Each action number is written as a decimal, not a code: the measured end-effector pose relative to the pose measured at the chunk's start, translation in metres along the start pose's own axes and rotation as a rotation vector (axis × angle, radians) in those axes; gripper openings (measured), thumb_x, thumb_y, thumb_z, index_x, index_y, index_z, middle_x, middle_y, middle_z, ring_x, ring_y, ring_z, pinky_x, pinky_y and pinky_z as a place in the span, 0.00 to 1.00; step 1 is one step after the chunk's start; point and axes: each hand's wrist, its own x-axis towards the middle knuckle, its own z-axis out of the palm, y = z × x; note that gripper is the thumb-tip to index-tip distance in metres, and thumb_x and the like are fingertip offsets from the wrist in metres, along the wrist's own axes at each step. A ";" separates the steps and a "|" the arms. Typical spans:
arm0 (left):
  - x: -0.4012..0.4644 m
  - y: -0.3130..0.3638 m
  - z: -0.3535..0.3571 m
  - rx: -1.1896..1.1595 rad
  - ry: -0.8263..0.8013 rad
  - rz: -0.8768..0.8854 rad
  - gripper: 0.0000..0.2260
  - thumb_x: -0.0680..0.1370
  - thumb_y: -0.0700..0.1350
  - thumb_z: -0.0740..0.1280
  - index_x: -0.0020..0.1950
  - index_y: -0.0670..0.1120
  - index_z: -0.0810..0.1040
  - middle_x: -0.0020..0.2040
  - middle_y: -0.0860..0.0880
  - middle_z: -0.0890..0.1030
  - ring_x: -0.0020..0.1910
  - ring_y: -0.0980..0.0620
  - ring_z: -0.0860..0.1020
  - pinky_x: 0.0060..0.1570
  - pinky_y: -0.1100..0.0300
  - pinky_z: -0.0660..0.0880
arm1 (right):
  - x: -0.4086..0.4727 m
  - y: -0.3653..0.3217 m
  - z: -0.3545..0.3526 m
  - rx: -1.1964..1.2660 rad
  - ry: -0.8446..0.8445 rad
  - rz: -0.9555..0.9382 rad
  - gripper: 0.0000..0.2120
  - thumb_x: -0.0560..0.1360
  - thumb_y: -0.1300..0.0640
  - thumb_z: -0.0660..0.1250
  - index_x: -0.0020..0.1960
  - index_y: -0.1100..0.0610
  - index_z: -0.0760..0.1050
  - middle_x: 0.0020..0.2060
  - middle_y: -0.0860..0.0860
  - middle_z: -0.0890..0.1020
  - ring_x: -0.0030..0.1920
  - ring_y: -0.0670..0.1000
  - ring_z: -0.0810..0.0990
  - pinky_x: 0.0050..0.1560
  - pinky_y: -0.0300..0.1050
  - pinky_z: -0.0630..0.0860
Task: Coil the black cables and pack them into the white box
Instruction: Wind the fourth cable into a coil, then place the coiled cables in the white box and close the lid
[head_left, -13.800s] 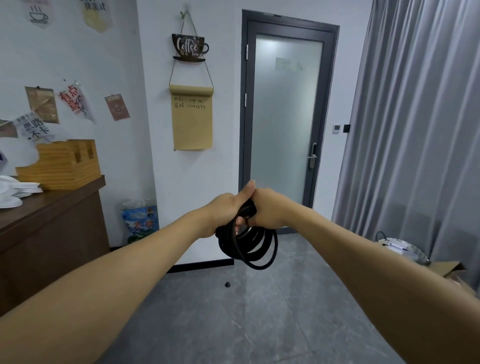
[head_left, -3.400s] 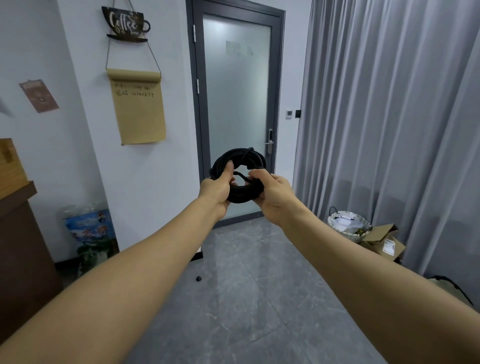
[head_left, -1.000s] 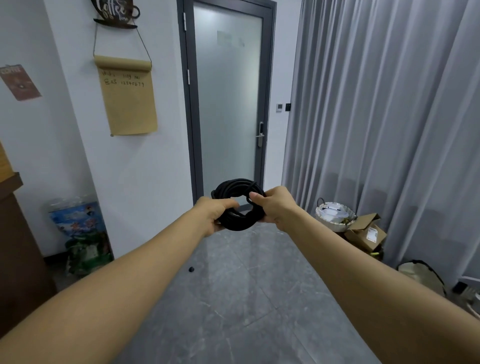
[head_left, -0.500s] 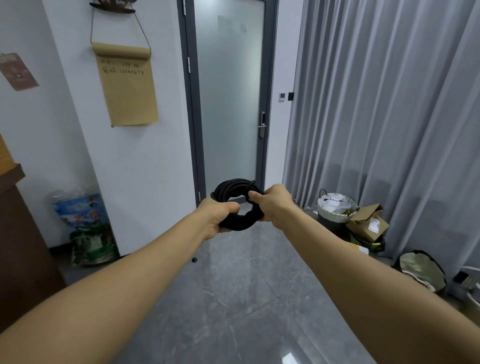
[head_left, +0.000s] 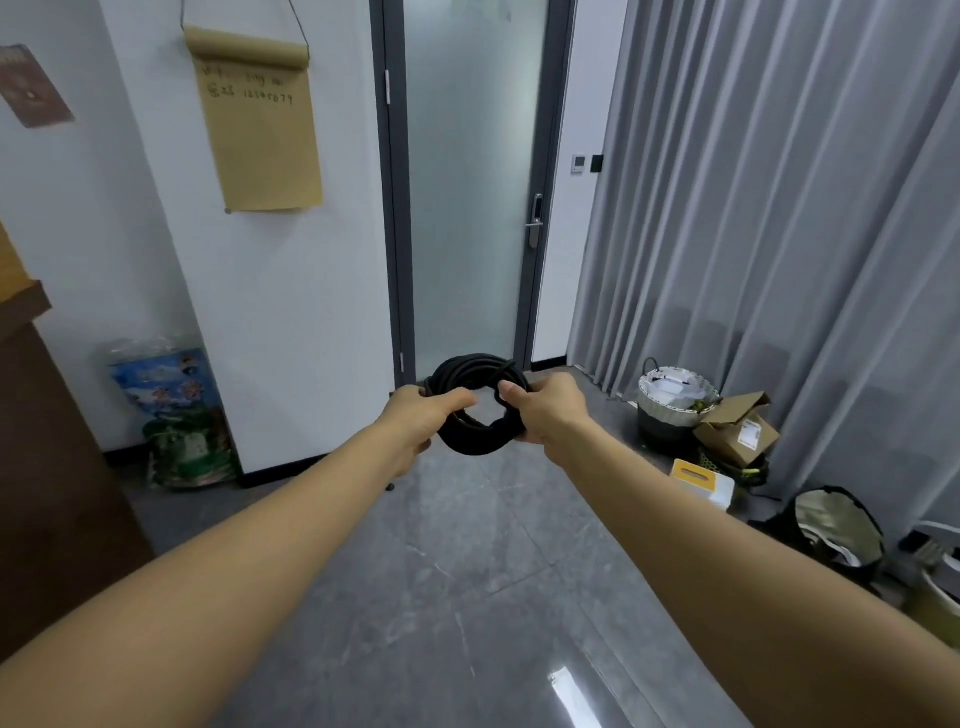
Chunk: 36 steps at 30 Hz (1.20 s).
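Coiled black cable (head_left: 475, 410) (ring upright, facing viewer), left hand (head_left: 415, 423) and right hand (head_left: 550, 413) fingers gripping opposite sides

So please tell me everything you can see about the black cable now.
The black cable is wound into a small, tight ring of several loops with an open middle. It looks matte and rubbery. It is held in the air at arm's length, above the grey floor. The left hand grips its left side, the right hand its right side.

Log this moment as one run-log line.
stage: coiling | left hand: gripping cable coil | right hand: gripping coil's other side | coil: held in air, above floor | white box: not identified
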 end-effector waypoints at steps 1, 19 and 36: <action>0.001 -0.006 -0.001 0.010 0.005 0.008 0.32 0.60 0.58 0.75 0.58 0.42 0.77 0.55 0.44 0.81 0.55 0.45 0.79 0.59 0.50 0.75 | 0.001 0.005 0.001 0.011 -0.006 0.017 0.14 0.75 0.55 0.69 0.52 0.66 0.78 0.47 0.60 0.82 0.44 0.58 0.83 0.44 0.51 0.82; -0.080 -0.272 -0.043 0.131 0.628 -0.374 0.16 0.79 0.46 0.64 0.65 0.40 0.71 0.62 0.44 0.75 0.60 0.46 0.73 0.52 0.60 0.67 | -0.030 0.221 0.150 -0.151 -0.577 0.237 0.13 0.74 0.55 0.70 0.36 0.63 0.74 0.34 0.58 0.77 0.38 0.59 0.79 0.48 0.61 0.80; -0.165 -0.579 -0.154 0.164 0.687 -0.687 0.15 0.78 0.42 0.65 0.64 0.40 0.73 0.61 0.43 0.77 0.58 0.47 0.76 0.44 0.67 0.65 | -0.157 0.441 0.368 -0.340 -0.719 0.294 0.14 0.72 0.55 0.72 0.35 0.65 0.75 0.32 0.58 0.76 0.38 0.62 0.80 0.47 0.66 0.78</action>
